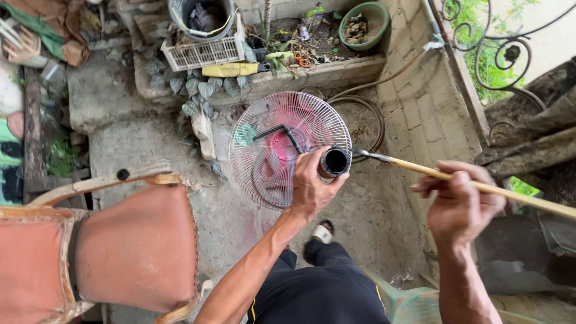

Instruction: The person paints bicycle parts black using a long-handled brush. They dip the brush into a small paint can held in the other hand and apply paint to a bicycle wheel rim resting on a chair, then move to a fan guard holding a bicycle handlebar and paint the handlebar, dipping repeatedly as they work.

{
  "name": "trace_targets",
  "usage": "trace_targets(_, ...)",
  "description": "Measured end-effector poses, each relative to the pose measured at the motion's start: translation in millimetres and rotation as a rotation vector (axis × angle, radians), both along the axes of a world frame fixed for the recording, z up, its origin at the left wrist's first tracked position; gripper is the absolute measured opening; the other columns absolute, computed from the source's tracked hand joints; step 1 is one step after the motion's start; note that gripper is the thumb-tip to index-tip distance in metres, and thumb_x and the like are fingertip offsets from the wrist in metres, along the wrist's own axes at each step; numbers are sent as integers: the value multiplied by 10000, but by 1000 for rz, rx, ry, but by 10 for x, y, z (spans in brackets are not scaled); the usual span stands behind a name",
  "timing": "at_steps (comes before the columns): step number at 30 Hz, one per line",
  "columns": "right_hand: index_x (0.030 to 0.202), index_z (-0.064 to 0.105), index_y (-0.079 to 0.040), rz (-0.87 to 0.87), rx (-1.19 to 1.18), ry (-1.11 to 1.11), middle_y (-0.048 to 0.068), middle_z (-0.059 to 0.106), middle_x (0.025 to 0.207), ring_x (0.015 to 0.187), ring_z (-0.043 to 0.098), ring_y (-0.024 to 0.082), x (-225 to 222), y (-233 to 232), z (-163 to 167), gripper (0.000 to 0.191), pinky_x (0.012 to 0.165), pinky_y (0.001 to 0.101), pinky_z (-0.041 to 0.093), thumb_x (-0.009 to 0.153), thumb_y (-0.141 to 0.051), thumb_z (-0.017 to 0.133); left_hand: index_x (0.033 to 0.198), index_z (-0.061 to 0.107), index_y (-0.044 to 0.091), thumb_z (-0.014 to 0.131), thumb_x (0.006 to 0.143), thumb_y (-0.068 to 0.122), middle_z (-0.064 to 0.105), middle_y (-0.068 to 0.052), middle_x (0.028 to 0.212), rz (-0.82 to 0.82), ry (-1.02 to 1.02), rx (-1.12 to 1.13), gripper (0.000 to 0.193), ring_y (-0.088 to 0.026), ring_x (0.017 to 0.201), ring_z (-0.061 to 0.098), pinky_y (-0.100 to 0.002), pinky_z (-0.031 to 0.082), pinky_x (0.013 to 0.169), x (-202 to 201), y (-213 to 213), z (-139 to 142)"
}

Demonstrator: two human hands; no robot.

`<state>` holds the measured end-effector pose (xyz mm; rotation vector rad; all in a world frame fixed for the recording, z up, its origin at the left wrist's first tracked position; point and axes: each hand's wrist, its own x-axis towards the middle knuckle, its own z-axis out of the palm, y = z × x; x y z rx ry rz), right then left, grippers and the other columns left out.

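Observation:
My left hand [310, 187] grips a small round can [333, 162] with a dark inside, held up over the ground. My right hand [459, 204] holds a paintbrush [456, 178] by its long pale wooden handle, with the dark bristle tip pointing left, just beside the can's rim. Below them a round wire fan guard [287, 144] lies on the concrete floor, partly covered in pink paint, with a black bent bar across it.
A worn orange chair [120, 246] stands at the left. A white plastic basket [207, 51], a grey bucket [201, 15] and a green bowl [364, 23] sit on a cluttered ledge at the back. My foot in a sandal [323, 231] is below the guard. A brick wall [426, 102] runs along the right.

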<state>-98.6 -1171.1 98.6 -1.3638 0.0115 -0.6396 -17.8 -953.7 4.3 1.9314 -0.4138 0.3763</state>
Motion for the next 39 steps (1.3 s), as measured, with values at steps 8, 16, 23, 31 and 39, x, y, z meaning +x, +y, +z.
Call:
trace_targets(8,1063,717,59,175,-385,253,129,723,842,714,710,143,351,175,85,111,638,239,584,1007,-25,672,1260,615,27,856,760,179,704,-131,1132,99,56,-11,575,-306,1060,662,-429,513,995,-62,135,-68)
trace_targets(16,962,753,-24,223,-879,157,54,734,706,569,674,85,689,154,62,82,499,224,513,935,-102,758,1277,602,21,865,754,172,690,-126,1144,131,68,2,604,-304,1082,661,-416,534,984,-27,26,-174)
trace_targets(23,964,746,-25,217,-985,143,74,700,681,501,605,106,790,386,44,143,452,273,494,901,-147,785,1271,614,35,871,747,169,696,-116,1117,68,102,15,598,-292,1049,673,-413,546,947,73,112,-234)
trace_targets(31,967,763,-41,134,-995,277,62,675,641,489,572,108,883,920,72,154,439,281,457,910,-182,790,1275,600,28,869,729,163,699,-138,1104,-30,66,43,623,-323,1051,658,-451,504,978,284,527,-247)
trace_targets(39,951,764,-41,99,-998,353,39,655,616,478,550,94,942,1231,66,153,421,281,437,913,-188,784,1286,594,19,864,756,185,700,-130,1112,-107,57,42,618,-297,1080,667,-457,477,1050,446,801,-318)
